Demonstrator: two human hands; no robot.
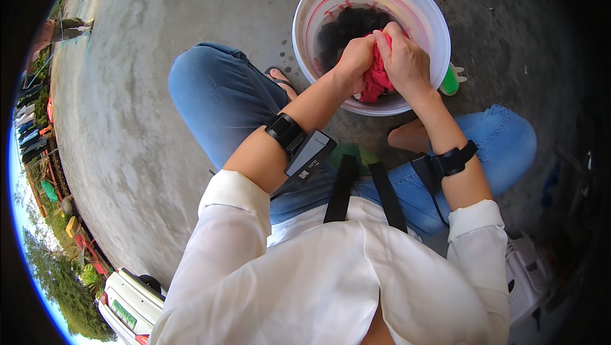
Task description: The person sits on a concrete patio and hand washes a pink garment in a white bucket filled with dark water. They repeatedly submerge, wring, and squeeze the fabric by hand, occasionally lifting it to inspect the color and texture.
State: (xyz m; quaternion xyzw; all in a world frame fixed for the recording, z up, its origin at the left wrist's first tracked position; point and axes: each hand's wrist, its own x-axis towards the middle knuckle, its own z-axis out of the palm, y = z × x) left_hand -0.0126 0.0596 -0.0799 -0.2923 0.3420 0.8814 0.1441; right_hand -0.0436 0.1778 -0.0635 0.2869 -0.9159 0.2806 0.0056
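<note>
A white plastic bucket (301, 44) stands on the floor in front of my knees, with red markings on its wall. Inside, a bunched red cloth (377, 79) is gripped from both sides just below the rim. My left hand (357, 61) has its fingers curled around the cloth's left side. On the other side my right hand (408, 63) clenches the same cloth, its thumb close to the left hand. Dark fabric (351, 25) lies lower in the bucket, partly hidden by the hands and the red cloth.
A green and white object (450, 81) lies against the bucket's right side. Behind my right elbow is a pale plastic item (527, 273). The concrete floor (129, 106) stretches left towards a person (67, 30), hanging clothes (31, 135) and a white car (131, 304).
</note>
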